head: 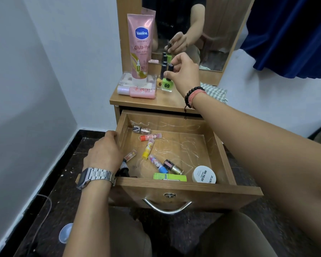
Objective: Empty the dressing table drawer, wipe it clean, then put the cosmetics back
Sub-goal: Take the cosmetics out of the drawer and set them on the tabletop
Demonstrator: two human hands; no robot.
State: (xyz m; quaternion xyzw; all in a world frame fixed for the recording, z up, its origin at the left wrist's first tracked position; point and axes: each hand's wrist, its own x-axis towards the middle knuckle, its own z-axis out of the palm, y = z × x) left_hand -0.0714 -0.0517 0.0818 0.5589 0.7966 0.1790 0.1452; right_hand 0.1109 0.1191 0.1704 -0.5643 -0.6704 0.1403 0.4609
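The wooden drawer [228,164] stands pulled open. Inside lie several small lip balm tubes [148,149], a nail polish bottle [172,166], a green box [170,177] and a white nail polish remover jar [204,174]. My left hand [105,153] grips the drawer's left wall. My right hand [182,71] pinches the dark cap of the green nail polish bottle [166,85], which stands on the dressing table top [167,101]. Beside it are a second dark-capped bottle [163,71], a pink Vaseline tube [140,47] and a pink bottle [137,91] lying flat.
A mirror [217,30] rises behind the table top. A checked cloth [216,92] lies at the top's right end. A blue curtain [293,38] hangs at the right. A white wall closes the left side. A clear lid [66,232] lies on the dark floor.
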